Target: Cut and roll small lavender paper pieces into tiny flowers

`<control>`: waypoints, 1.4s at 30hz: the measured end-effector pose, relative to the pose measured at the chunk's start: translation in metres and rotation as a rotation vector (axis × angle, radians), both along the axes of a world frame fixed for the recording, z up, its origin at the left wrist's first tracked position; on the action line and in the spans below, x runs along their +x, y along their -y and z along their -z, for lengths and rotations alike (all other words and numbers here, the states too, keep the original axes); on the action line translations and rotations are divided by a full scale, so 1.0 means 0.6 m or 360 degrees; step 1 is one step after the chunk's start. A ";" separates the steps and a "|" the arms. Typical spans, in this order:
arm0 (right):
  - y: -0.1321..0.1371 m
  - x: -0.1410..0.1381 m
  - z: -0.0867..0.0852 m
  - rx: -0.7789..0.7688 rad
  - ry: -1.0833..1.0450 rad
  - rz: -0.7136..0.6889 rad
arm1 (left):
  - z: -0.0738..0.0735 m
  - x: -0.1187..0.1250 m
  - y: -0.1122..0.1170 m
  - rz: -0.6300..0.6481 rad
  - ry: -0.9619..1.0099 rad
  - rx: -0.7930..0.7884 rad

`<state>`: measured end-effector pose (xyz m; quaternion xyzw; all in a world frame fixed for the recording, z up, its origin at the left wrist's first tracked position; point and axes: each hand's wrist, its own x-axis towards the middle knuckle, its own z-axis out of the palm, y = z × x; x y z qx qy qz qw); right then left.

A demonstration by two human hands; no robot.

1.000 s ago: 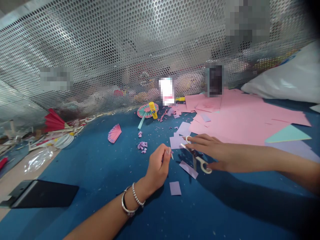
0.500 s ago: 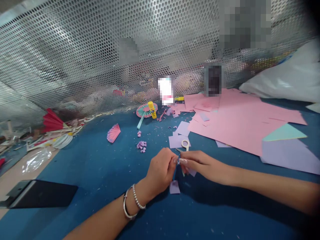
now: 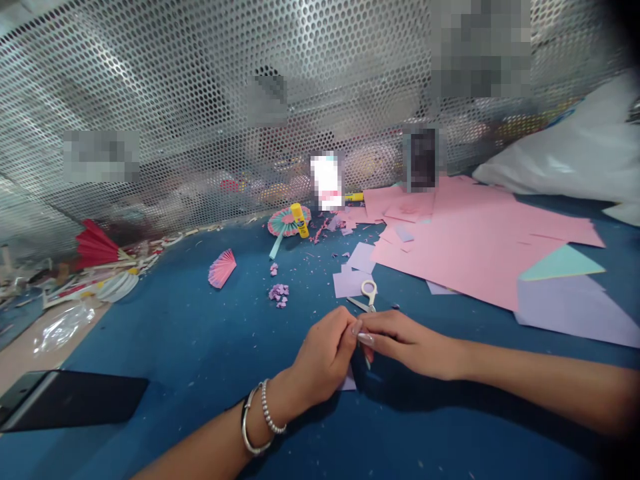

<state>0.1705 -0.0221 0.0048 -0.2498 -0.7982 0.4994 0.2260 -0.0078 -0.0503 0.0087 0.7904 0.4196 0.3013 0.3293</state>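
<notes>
My left hand [image 3: 323, 357] and my right hand [image 3: 403, 343] meet fingertip to fingertip over the blue table [image 3: 200, 333], both pinched on a small piece of paper that the fingers mostly hide. A lilac paper scrap [image 3: 349, 383] shows just under my left hand. Small white-handled scissors [image 3: 366, 297] lie on the table just beyond my fingers, held by neither hand. A lilac paper square [image 3: 349, 283] lies behind the scissors. Bracelets ring my left wrist.
Large pink sheets [image 3: 475, 240], a lilac sheet [image 3: 575, 310] and a teal triangle [image 3: 560, 264] cover the right. A yellow glue stick [image 3: 299, 221], folded paper fans [image 3: 221, 269], lilac scraps [image 3: 279, 294], a dark tablet [image 3: 70, 400] and a perforated metal screen [image 3: 200, 100] are around.
My right hand laid the scissors down on the table and came to my left hand. Both hands now pinch the small paper piece together, nearer to me.
</notes>
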 end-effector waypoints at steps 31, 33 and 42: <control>-0.005 0.007 -0.009 -0.0055 -0.0144 -0.0104 | -0.003 0.003 -0.008 0.0018 0.0299 -0.0523; -0.005 0.007 -0.009 -0.0085 -0.0148 -0.0108 | -0.002 0.002 -0.008 0.0026 0.0294 -0.0517; -0.006 0.007 -0.004 -0.0088 -0.0139 -0.0113 | 0.001 0.000 -0.008 0.0043 0.0290 -0.0467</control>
